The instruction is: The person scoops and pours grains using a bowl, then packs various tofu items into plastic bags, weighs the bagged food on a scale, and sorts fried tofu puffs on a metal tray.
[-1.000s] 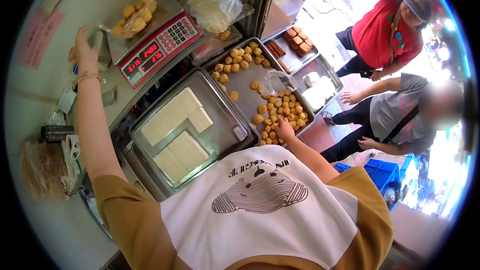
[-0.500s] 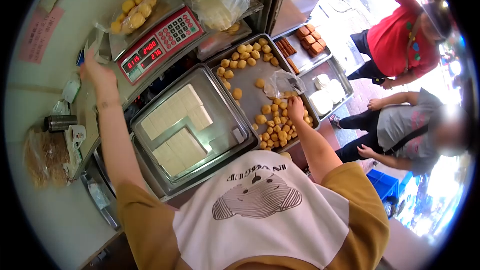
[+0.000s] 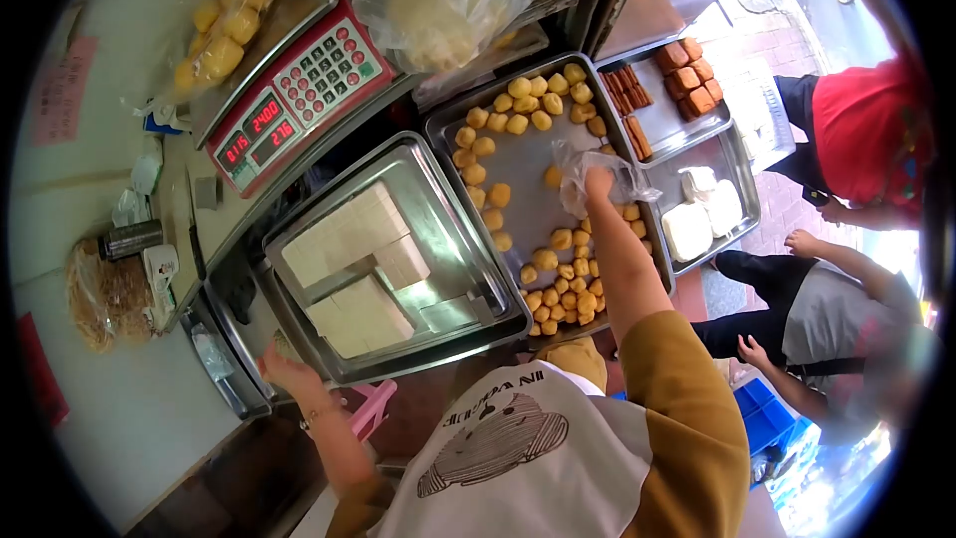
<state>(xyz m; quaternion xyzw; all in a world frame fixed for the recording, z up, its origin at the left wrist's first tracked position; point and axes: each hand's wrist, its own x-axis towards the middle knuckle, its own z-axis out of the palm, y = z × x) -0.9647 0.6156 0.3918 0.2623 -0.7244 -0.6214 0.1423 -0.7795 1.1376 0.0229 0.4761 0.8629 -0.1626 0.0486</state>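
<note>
My right hand [image 3: 597, 184] is over the large metal tray [image 3: 520, 144], its fingers closed at a clear plastic bag [image 3: 629, 179]. Around it in that tray lie many golden fried balls [image 3: 558, 304], heaped at the near end and lined along the far and left edges. My left hand [image 3: 287, 371] is low on the left, beside the near corner of a tray [image 3: 453, 344] of white tofu blocks [image 3: 358, 314]. Its fingers look pinched on a small greenish thing [image 3: 283, 344] that I cannot make out.
A red scale [image 3: 299, 100] with lit digits carries a bag of yellow balls [image 3: 224, 25]. Brown blocks [image 3: 689, 75], brown strips [image 3: 625, 90] and white pieces [image 3: 689, 229] fill smaller trays on the right. Two people [image 3: 836, 309] stand beyond. A pink plastic piece [image 3: 373, 408] is near my left forearm.
My left hand has come away from beside the scale, down to the tofu tray's near corner. My right hand has shifted from the heaped balls to the clear bag. The view has swung.
</note>
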